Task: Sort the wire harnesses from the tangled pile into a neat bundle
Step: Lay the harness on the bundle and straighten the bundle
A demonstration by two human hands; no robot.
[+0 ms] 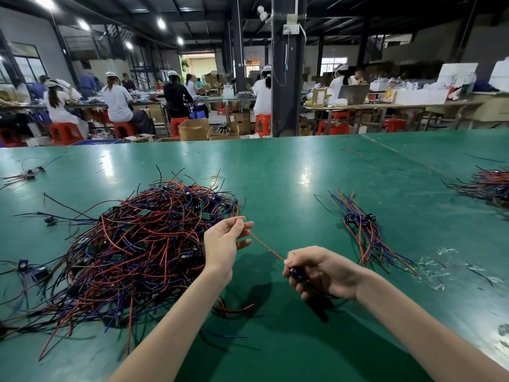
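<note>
Pile of tangled red, blue and black wire harnesses (pixel 143 244) at 9 o'clock on glossy green tabletop (pixel 289 175). Thin red wire (pixel 264 245) pinched by left hand (pixel 223 244), stretched to right hand (pixel 319 274) clenched round small blue connector block (pixel 293 272). Neat bundle of sorted harnesses (pixel 363 230) lying at 2 o'clock, well apart.

- The green surface (pixel 303 166) is glossy and reflects the lamps; a seam runs across its far right part.
- Scraps of clear plastic (pixel 432 267) lie on it at the right.
- Behind its far edge stands a dark pillar (pixel 286 86) – a white camera (pixel 262 12) is fixed near the top.
- People in white caps (pixel 118 102) sit with their backs turned, on red stools (pixel 64 132), at long tables.
- Open cardboard boxes (pixel 193 130) stand on the floor.
- A grey laptop (pixel 353 94) and white boxes (pixel 418 96) are on the right table.
- Round ceiling lights (pixel 161 23) shine above.
</note>
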